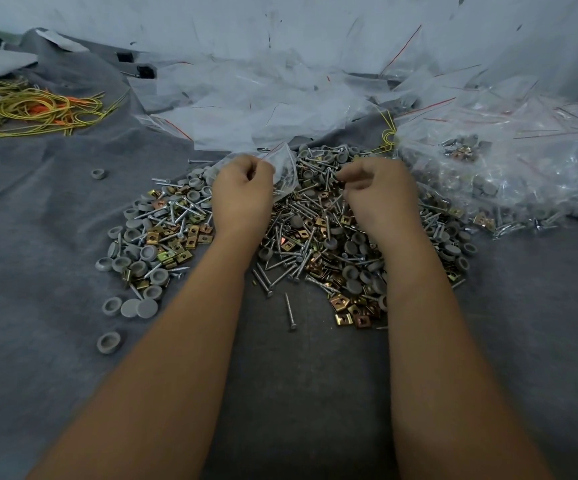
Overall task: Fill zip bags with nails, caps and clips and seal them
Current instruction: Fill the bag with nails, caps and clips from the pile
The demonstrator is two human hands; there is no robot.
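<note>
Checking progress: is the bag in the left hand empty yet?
No: nails show through the bag the left hand pinches.

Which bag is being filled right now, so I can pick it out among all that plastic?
Start at the big heap of nails, caps and clips in the middle of the grey cloth. At its far left edge the left hand pinches one small clear zip bag. Unlike the loose empty bags behind and the filled bags to the right, it alone is held.
</note>
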